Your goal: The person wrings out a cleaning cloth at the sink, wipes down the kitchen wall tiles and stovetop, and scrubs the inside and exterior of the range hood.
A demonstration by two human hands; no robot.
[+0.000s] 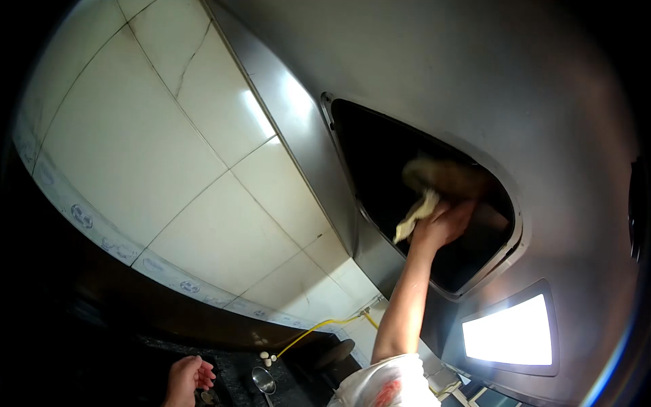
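Observation:
My right hand (446, 222) reaches up into the dark opening (380, 156) of a metal hood, its fingers closed on a pale cloth (417, 216). Part of the cloth hangs below the hand; a blurred pale shape shows above it inside the opening. Low in the view, my left hand (191, 380) is above the dark counter, its fingers curled together; what they hold, if anything, is hidden. Beside it to the right lies a metal ladle (263, 381).
The metal hood (434, 61) fills the upper right, with a bright lamp (508, 332) below the opening. A tiled wall (156, 149) stands at left. Small white objects (264, 355) and a yellow hose (312, 329) are near the ladle.

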